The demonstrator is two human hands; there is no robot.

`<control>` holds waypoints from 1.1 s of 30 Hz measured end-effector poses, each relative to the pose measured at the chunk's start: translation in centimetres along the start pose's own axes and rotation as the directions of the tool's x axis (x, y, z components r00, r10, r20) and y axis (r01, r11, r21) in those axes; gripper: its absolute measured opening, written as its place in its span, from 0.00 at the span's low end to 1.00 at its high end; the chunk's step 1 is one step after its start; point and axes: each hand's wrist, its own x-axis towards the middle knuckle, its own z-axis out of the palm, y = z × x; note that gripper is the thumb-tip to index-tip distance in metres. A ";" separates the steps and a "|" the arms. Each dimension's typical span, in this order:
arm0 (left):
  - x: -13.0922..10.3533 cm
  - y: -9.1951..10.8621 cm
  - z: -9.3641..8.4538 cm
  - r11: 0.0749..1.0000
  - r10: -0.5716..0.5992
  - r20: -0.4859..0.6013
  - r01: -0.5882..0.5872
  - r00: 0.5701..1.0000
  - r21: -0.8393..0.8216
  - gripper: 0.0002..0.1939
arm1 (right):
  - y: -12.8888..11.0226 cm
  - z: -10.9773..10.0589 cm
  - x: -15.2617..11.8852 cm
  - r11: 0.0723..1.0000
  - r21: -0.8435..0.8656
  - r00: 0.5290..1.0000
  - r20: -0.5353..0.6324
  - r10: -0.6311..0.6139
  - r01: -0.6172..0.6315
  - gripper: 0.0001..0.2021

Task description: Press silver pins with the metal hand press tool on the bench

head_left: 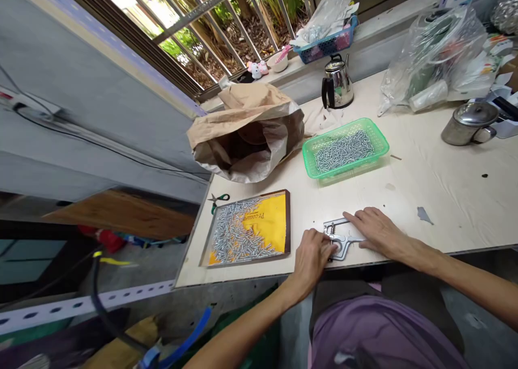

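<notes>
On the table's front edge lies a silver metal tool [343, 239] with a frame, a spring or screw part and a rounded loop. My left hand [311, 258] is at its left side, fingers closed around a small part too hidden to name. My right hand [376, 230] rests at the tool's right end, fingers bent over the frame. To the left, a shallow tray [287, 220] with a yellow bottom holds many small metal screws [232, 237]. Behind, a green plastic basket [307, 161] holds more metal screws [346, 150].
An open brown paper bag [246, 134] stands behind the tray, near green-handled scissors [218, 198]. A kettle [338, 83], a metal cup [469, 123] and plastic bags [433, 61] are at the back and right. Blue tubing [186, 339] rises below, left of the table.
</notes>
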 end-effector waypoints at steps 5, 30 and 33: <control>2.7 1.5 1.4 0.877 0.457 0.057 -0.460 0.888 0.136 0.32 | 0.3 0.7 -0.9 0.997 0.065 0.997 -0.069 -0.031 0.035 0.41; 4.2 3.2 5.3 0.882 0.457 -0.075 -0.441 0.886 0.167 0.17 | 4.8 -2.5 -0.9 0.992 0.126 0.999 -0.019 0.028 -0.026 0.21; 2.0 3.5 7.1 0.836 0.546 -0.114 -0.530 0.830 0.142 0.20 | 5.7 -2.7 -0.1 0.993 0.092 0.997 -0.008 0.078 -0.077 0.14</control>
